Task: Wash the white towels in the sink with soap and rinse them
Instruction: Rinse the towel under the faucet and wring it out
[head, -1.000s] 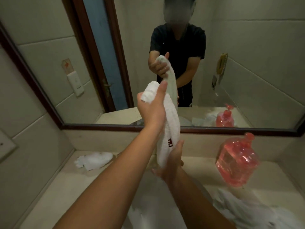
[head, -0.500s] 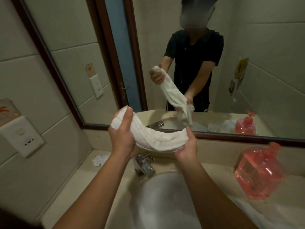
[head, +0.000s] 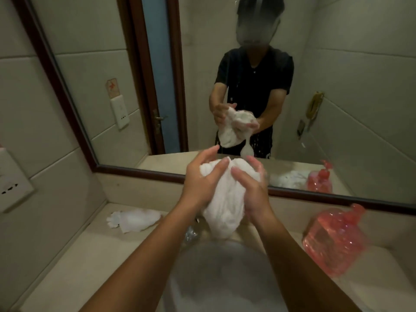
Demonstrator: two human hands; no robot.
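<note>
A wet white towel (head: pixel 225 199) is bunched into a ball between both my hands, above the white sink (head: pixel 220 280). My left hand (head: pixel 202 179) grips its left side with fingers curled over the top. My right hand (head: pixel 252 188) grips its right side. The towel's lower end hangs down toward the chrome tap (head: pixel 191 233), which my left forearm partly hides. A second white towel (head: pixel 132 219) lies crumpled on the counter at the left.
A pink soap bottle (head: pixel 333 237) stands on the beige counter (head: pixel 78 255) at the right. A framed mirror (head: pixel 337 131) fills the wall behind and shows a person in a black shirt. A wall socket (head: pixel 11 185) sits at the left.
The towel, earlier stretched out long between my hands, is now gathered into a ball. Both hands have come together over the sink.
</note>
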